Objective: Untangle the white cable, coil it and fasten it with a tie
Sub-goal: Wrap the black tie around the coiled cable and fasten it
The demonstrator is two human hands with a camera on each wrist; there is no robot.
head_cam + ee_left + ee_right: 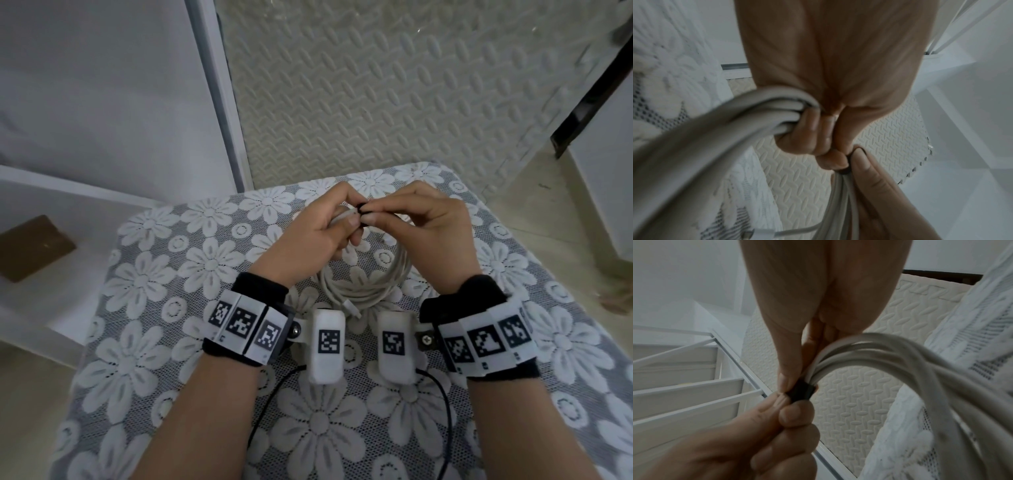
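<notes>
The white cable [364, 282] is wound into a coil of several loops that hangs from both hands down onto the lace tablecloth [171, 274]. Its plug end [352, 308] lies at the near side of the coil. My left hand [349, 219] curls its fingers round the top of the bundle [774, 113]. A black tie [800, 391] wraps the strands there. My right hand [375, 214] pinches the tie between thumb [785, 371] and fingers, and the fingertips of my left hand [795, 415] touch the tie from the other side. How the tie's ends sit is hidden.
The small table has a rounded far edge [342, 178], with a cream foam floor mat [376, 85] beyond it. White shelving [85, 192] with a brown flat object [34, 246] stands on the left. A dark furniture leg [589, 96] is at the far right. Black camera wires [442, 394] trail near my forearms.
</notes>
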